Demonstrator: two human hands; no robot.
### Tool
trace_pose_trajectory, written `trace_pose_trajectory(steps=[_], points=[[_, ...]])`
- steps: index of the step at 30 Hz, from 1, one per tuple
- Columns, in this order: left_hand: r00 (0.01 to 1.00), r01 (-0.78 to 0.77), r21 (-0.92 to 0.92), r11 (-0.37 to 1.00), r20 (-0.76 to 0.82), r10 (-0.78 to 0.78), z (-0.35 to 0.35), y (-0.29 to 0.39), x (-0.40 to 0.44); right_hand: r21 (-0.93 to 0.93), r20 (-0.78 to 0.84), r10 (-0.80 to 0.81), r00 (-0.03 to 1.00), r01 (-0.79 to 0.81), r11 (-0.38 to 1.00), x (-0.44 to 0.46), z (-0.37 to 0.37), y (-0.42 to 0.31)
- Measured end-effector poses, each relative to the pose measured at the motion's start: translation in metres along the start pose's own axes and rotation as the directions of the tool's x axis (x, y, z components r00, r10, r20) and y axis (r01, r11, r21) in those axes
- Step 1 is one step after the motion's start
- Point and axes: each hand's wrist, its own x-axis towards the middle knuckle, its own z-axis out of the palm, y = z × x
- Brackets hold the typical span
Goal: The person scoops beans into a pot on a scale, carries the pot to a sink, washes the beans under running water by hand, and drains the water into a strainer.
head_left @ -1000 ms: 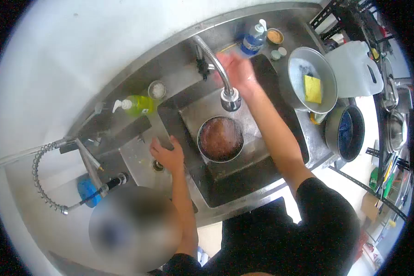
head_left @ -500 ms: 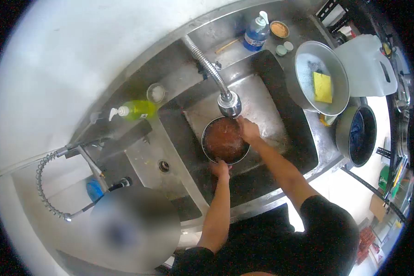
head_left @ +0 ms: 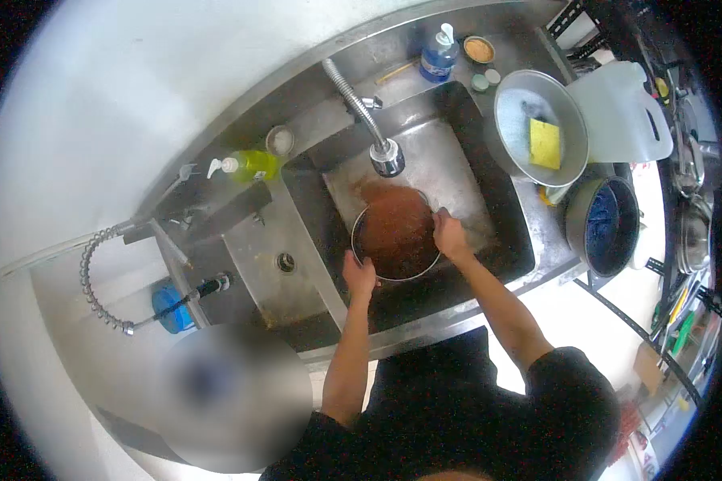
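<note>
A round metal bowl (head_left: 405, 278) filled with reddish-brown contents (head_left: 397, 236) is in the sink basin (head_left: 457, 152). The contents are blurred, so I cannot tell whether they are liquid or grains. Reddish-brown fluid spreads past the bowl's far rim onto the basin floor. On the near left, my left hand (head_left: 362, 276) is closed on the rim, thumb on top. My right hand (head_left: 451, 234) grips the rim on the right side. Above the far rim hangs the flexible faucet's spray head (head_left: 387, 159), apart from both hands.
To the right stand a big pot (head_left: 504, 148) with suds and a yellow sponge (head_left: 545, 144), a dark pot (head_left: 573, 228) and a plastic jug (head_left: 618, 112). A blue pump bottle (head_left: 439, 58) and a yellow-green soap bottle (head_left: 253, 165) line the back. A person's blurred head (head_left: 233, 393) is lower left.
The bowl appears tipped away from me, its contents flowing over the far rim. My left hand has shifted left along the rim; my right hand has moved down the right side, away from the faucet.
</note>
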Motion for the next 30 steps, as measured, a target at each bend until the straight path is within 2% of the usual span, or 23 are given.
trace_pose_trajectory(steps=[4, 7, 13, 16, 19, 22, 25, 28, 30], points=[[0.999, -0.029, 0.029, 0.999, 0.019, 0.028, -0.008, 0.026, -0.028, 0.032, -0.061, -0.029, 0.998, 0.031, 0.999, -0.031, -0.029, -0.007], [0.997, -0.053, 0.086, 0.995, 0.064, 0.047, -0.015, 0.032, -0.042, 0.067, -0.053, 0.034, 0.998, -0.03, 0.997, -0.048, -0.043, -0.008], [0.996, 0.035, 0.053, 0.998, 0.083, -0.039, -0.02, 0.047, -0.062, 0.037, -0.056, 0.01, 0.998, -0.008, 0.999, -0.067, -0.051, 0.007], [0.998, 0.002, 0.06, 0.998, 0.068, -0.006, -0.024, 0.064, -0.074, 0.028, -0.1, -0.022, 0.995, 0.025, 0.999, -0.071, -0.057, -0.001], [0.995, -0.009, -0.022, 1.0, 0.098, 0.011, -0.028, 0.06, -0.071, -0.001, -0.085, -0.086, 0.993, 0.086, 0.996, -0.069, -0.055, 0.003], [0.996, -0.01, 0.043, 0.999, 0.092, 0.006, -0.036, 0.081, -0.079, 0.006, -0.044, -0.048, 0.998, 0.048, 0.999, -0.071, -0.063, -0.009], [0.998, 0.027, 0.052, 0.998, 0.062, -0.03, -0.038, 0.087, -0.076, -0.088, 0.054, -0.125, 0.991, 0.129, 0.988, -0.075, -0.093, -0.038], [0.999, -0.02, 0.073, 0.997, 0.04, 0.017, -0.039, 0.09, -0.072, -0.09, 0.047, -0.144, 0.988, 0.148, 0.985, -0.069, -0.087, -0.034], [0.997, 0.017, 0.028, 0.999, 0.078, -0.019, -0.041, 0.093, -0.07, -0.02, 0.023, -0.064, 0.998, 0.064, 0.998, -0.064, -0.084, -0.036]])
